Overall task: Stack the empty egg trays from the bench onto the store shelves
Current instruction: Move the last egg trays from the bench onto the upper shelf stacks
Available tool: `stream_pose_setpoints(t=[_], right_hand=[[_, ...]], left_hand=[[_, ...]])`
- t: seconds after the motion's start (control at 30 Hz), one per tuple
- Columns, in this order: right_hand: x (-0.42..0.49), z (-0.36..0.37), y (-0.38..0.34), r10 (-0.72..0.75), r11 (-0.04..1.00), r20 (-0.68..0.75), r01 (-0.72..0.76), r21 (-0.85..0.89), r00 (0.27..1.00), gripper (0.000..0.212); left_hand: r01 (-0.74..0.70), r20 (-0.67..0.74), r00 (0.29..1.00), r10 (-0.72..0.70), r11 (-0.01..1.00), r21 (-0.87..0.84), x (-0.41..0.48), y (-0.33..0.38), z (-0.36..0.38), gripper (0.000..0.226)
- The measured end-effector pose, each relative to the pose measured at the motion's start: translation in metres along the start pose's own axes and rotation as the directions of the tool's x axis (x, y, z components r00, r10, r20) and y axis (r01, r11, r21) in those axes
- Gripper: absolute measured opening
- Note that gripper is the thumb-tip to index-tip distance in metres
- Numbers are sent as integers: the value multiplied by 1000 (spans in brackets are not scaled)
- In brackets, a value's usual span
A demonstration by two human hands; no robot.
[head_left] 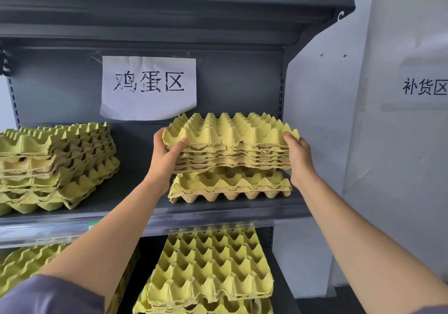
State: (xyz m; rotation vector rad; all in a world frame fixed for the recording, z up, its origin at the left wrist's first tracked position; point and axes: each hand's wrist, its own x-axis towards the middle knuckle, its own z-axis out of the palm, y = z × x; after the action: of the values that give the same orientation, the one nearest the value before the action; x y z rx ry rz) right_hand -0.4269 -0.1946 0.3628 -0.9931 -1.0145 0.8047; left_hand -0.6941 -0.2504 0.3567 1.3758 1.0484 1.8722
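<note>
Above shelved trays (230,186), yellow tray bundle (230,144) (ragged-edged).

I have both arms stretched forward, forearms bare. My left hand (164,158) grips the left end of the stack of egg trays (230,144), thumb across its front edge. My right hand (299,161) clasps the right end.

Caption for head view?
Left hand and right hand hold a stack of yellow pulp egg trays above a shorter tray pile on the grey shelf.
</note>
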Motion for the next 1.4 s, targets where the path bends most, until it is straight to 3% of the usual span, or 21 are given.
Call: stream_pose_setpoints(t=[0.1, 0.17, 0.47, 0.67, 0.9, 1.0, 1.13, 1.27, 1.4], right_hand=[[-6, -3, 14, 43, 999, 10, -42, -21, 999, 42], [-10, -4, 19, 67, 997, 17, -66, -31, 998, 52], [-14, -4, 19, 110, 994, -2, -110, -25, 994, 55], [-14, -8, 19, 71, 997, -92, -70, 9, 993, 29], [-19, -11, 16, 32, 999, -139, -30, 16, 990, 26], [-17, -14, 15, 44, 997, -127, -51, -54, 991, 36], [-18, -18, 12, 123, 986, -79, -131, -105, 989, 57], [-22, -20, 8, 85, 992, -82, -92, -86, 993, 30], [-17, -25, 2, 47, 997, -113, -53, -54, 992, 23]], left_hand=[[14, 7, 1000, -14, 997, 74, -9, -15, -2, 57], [17, 3, 1000, -17, 992, 127, -16, -20, -2, 68], [68, -58, 996, -64, 995, 70, -18, -26, -1, 69], [95, -53, 994, -92, 994, 61, -19, -26, 0, 65], [101, -79, 992, -95, 992, 70, -30, -18, 8, 60], [186, -87, 980, -181, 981, 54, -28, -9, 6, 64], [442, -55, 893, -446, 894, -66, -12, 7, -4, 96], [478, 15, 877, -481, 869, -124, -3, 21, -2, 59], [444, -9, 893, -449, 885, -140, -8, 29, 1, 45]])
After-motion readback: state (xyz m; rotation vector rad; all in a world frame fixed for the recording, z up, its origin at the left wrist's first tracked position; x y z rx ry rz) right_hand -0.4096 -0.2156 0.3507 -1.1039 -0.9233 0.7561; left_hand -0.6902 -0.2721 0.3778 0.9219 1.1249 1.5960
